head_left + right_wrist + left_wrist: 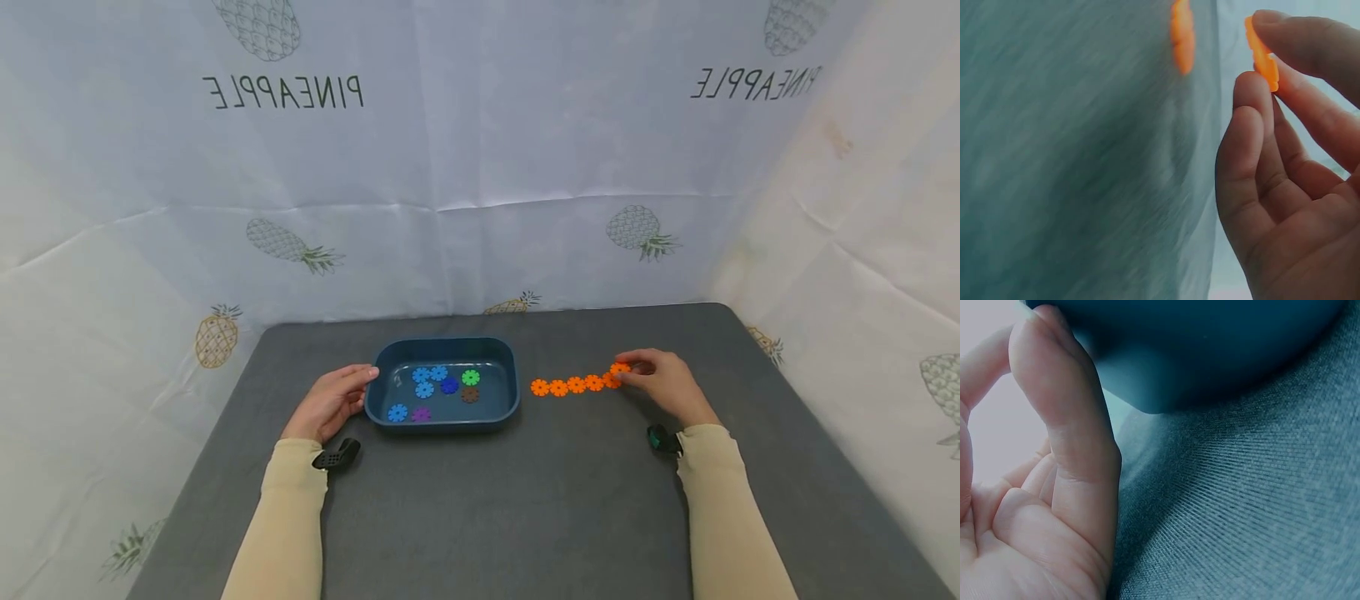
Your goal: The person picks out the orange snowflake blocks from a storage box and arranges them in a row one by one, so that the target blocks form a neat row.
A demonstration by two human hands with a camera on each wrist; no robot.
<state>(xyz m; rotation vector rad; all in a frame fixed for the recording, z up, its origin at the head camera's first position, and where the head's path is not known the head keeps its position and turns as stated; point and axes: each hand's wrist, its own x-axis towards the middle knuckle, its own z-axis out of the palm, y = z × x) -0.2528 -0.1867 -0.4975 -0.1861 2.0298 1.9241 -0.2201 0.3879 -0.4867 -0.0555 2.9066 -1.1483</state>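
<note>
My left hand [328, 403] pinches the left rim of a dark blue tray [450, 427] between thumb and fingers. In the left wrist view the thumb lies against the tray's wall [1210, 356]. On the right, my right hand [667, 387] holds an orange notched plastic disc [1262, 55] between thumb and fingertips, raised over the table. Beneath and to the left of it runs a row of several orange discs [576, 384] on the table. The held disc overlaps the row's right end in the head view.
Loose discs lie inside the tray: several light blue ones [424, 389], a dark blue one [449, 385], a green one [470, 377], a brown one [469, 395] and a purple one [422, 414]. The grey table [495, 517] ends at a white pineapple-print cloth [480, 250].
</note>
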